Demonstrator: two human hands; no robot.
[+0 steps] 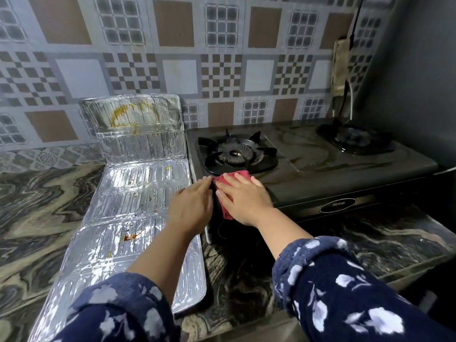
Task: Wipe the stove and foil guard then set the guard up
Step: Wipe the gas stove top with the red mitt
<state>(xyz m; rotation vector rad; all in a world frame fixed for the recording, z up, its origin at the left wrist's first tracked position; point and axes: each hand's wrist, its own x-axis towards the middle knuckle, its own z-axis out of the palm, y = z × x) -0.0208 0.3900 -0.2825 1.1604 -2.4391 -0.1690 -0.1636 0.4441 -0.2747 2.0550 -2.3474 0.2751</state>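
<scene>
We see a marbled dark surface (37, 218) with swirly grey-tan veining, running along a patterned tiled wall. Directly on it sits a black two-burner gas stove (320, 178), at right, pushed back near the wall. Just beside the stove's left edge lies the foil guard (138, 203), its long panels flat on the surface, stained with orange-brown spots, the far end panel bent up and leaning at the wall.
</scene>
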